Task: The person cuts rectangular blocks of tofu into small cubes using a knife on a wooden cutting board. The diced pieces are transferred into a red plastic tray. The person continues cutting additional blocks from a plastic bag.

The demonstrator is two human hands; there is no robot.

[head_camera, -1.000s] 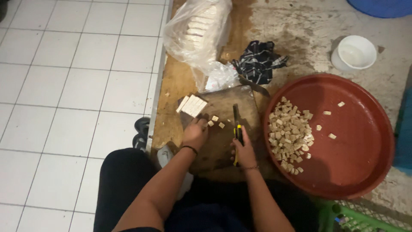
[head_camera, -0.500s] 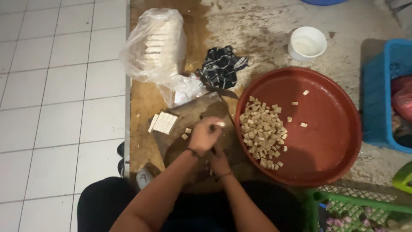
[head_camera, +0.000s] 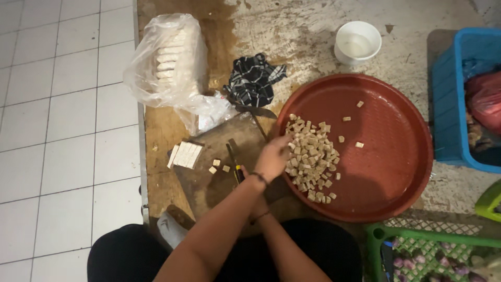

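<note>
The left hand (head_camera: 272,159) reaches right, fingers curled over cubes at the red tray (head_camera: 396,172) rim, while the right hand (head_camera: 258,206), mostly hidden beneath it, has a grip that cannot be told beside the knife (head_camera: 235,162).

I see a clear plastic bag (head_camera: 164,60) of pale blocks at the counter's (head_camera: 292,26) far left, a crumpled black-and-white checked cloth (head_camera: 254,78) just beside it, and a white bowl (head_camera: 357,42) farther right. A blue crate (head_camera: 459,99) holding a red bag (head_camera: 484,99) stands at the right; a green basket (head_camera: 433,250) sits below.
</note>
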